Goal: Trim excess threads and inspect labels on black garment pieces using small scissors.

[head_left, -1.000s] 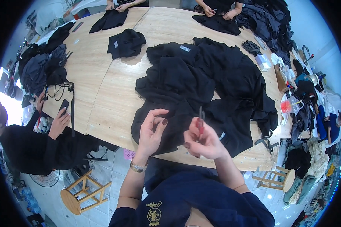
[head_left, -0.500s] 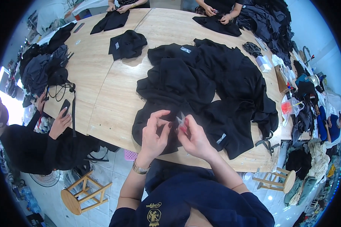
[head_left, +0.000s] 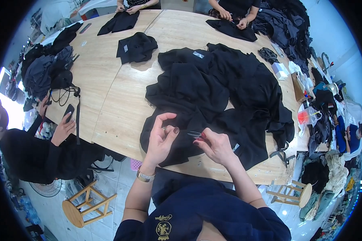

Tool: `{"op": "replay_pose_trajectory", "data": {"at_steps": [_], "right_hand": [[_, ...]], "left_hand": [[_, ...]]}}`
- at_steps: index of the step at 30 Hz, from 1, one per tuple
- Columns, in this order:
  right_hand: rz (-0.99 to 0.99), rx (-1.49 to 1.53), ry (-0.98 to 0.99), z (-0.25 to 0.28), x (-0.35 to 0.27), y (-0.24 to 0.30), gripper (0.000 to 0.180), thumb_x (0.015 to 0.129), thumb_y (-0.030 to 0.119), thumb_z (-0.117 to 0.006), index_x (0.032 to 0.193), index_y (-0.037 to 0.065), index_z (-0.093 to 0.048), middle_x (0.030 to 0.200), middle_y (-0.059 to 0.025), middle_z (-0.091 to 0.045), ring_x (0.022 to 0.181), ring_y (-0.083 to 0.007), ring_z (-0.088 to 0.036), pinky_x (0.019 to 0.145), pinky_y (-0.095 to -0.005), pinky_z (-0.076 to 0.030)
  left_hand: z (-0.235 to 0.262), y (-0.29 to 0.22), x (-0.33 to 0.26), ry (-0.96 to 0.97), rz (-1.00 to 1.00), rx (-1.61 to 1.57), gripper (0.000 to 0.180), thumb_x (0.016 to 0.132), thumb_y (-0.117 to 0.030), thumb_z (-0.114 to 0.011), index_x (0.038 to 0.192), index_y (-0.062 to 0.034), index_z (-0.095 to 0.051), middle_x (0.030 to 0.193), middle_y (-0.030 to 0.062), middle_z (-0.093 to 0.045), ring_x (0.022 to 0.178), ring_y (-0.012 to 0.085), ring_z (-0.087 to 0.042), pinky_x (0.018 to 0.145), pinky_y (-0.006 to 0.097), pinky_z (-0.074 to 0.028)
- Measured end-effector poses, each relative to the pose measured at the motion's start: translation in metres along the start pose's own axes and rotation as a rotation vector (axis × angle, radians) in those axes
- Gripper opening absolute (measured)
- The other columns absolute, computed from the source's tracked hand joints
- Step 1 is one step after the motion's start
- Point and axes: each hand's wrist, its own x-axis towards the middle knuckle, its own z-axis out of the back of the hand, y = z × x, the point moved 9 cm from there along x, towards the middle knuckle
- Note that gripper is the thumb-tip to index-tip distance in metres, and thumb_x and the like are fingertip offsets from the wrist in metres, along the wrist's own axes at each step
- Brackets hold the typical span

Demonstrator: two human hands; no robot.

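Observation:
My left hand (head_left: 161, 138) hovers over the near edge of a black garment (head_left: 213, 96) spread on the wooden table (head_left: 116, 104); thumb and finger pinch together, whether on a thread or a bit of fabric I cannot tell. My right hand (head_left: 217, 146) holds small thread snips (head_left: 195, 135) with a red grip, their tips pointing left toward my left fingers. Both hands sit close together above the dark cloth near the table's front edge.
A folded black piece (head_left: 136, 47) and more black garments (head_left: 120, 22) lie farther back, where other people's hands work. Dark clothes are heaped at left (head_left: 44, 70) and right (head_left: 285, 24). A person at left holds a phone (head_left: 68, 112). Wooden stools (head_left: 84, 203) stand on the floor.
My right hand has come down and left with the snips, closing in on my left hand. My left hand shifted slightly right; the two now nearly meet over the cloth.

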Motion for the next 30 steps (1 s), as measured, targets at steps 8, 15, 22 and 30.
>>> {"op": "replay_pose_trajectory", "data": {"at_steps": [8,15,22,30], "right_hand": [[0.1,-0.218,0.015,0.0,0.003,0.011,0.03,0.078,0.032,-0.066,0.076,0.007,-0.05,0.061,-0.0075,-0.054,0.052,-0.0246,-0.056,0.048,-0.0326,-0.042],[0.128,-0.302,-0.012,0.003,0.007,0.016,0.031,0.079,0.035,-0.064,0.073,0.009,-0.048,0.06,-0.0049,-0.051,0.049,-0.0221,-0.054,0.046,-0.0318,-0.04],[0.16,-0.344,-0.011,0.002,0.008,0.017,0.032,0.078,0.037,-0.064,0.072,0.01,-0.047,0.059,-0.0043,-0.05,0.048,-0.021,-0.053,0.046,-0.0313,-0.039],[0.246,-0.388,0.02,0.003,0.009,0.024,0.033,0.08,0.041,-0.061,0.072,0.011,-0.049,0.059,-0.0016,-0.05,0.047,-0.0168,-0.053,0.045,-0.0281,-0.038]], "left_hand": [[0.0,-0.007,-0.001,-0.003,-0.027,0.077,0.032,0.089,-0.003,-0.053,0.118,-0.0046,-0.04,0.065,-0.0048,-0.045,0.062,0.0005,-0.037,0.059,0.017,-0.03],[-0.001,-0.008,-0.002,-0.005,-0.038,0.12,0.033,0.088,-0.002,-0.054,0.118,-0.0042,-0.039,0.068,-0.0021,-0.051,0.065,0.0017,-0.043,0.063,0.017,-0.034],[0.002,-0.008,-0.001,-0.024,-0.054,0.173,0.033,0.087,-0.001,-0.054,0.117,-0.0039,-0.04,0.068,-0.0009,-0.054,0.066,0.0031,-0.046,0.064,0.019,-0.036],[0.003,-0.016,0.0,-0.054,-0.098,0.313,0.033,0.085,-0.001,-0.055,0.116,-0.0033,-0.042,0.066,0.0025,-0.057,0.064,0.0063,-0.05,0.065,0.021,-0.039]]}}
